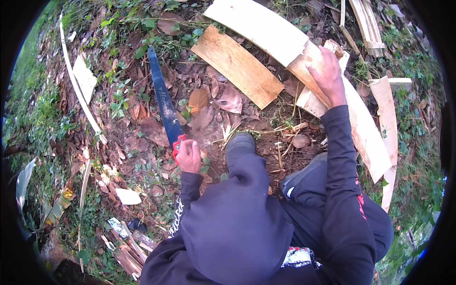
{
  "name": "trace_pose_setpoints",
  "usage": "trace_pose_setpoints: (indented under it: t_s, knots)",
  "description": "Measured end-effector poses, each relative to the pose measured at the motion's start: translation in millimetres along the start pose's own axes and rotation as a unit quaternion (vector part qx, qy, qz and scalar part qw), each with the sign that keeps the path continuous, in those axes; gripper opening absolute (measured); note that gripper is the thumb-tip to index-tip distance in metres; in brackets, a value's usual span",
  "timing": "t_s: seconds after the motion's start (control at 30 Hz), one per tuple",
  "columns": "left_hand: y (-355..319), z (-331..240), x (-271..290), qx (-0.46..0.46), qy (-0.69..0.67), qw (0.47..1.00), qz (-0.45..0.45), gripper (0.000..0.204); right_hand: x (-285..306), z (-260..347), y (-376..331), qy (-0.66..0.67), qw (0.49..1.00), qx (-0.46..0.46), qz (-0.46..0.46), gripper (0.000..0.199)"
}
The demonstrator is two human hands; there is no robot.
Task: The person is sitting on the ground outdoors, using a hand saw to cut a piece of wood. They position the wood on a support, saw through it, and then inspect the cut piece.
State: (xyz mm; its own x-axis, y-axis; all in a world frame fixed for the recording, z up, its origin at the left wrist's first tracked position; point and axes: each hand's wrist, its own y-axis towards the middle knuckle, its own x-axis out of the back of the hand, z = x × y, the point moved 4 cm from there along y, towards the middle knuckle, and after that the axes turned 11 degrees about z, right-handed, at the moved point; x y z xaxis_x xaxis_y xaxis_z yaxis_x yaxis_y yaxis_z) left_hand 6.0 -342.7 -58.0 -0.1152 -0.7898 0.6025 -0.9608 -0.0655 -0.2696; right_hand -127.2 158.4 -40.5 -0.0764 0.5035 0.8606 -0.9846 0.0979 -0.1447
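Observation:
My left hand (189,157) is closed around the red handle of a hand saw (163,97). The saw's dark blue blade points away from me over the leaf litter. My right hand (328,78) grips a long pale wooden board (365,126) near its far end, with fingers bent over the wood. That board slants toward the lower right and rests over another wood piece (311,102). A wide whitish board (259,27) reaches up to it from the upper left. Just nearer lies a shorter orange-brown board (239,66), apart from both hands.
Thin wood strips (387,128) lie at the right, and stacked slats (366,26) at the upper right. A long curved strip (76,83) stretches along the left. Wood scraps (128,256) are piled at lower left. My shoe (240,142) stands on leafy ground between saw and boards.

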Motion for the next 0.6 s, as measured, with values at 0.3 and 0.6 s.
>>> trace_pose_setpoints:
  t_s: [0.3,0.6]
  knots:
    - [11.1,-83.0,-142.6,-0.298,0.044,0.927,0.222,0.012,-8.4,17.3,-4.9,-0.087,0.993,-0.011,-0.081,0.072]
    - [12.0,-87.4,-149.3,-0.254,0.120,0.939,0.198,0.011,-9.9,17.9,-6.8,-0.096,0.991,-0.025,-0.092,0.073]
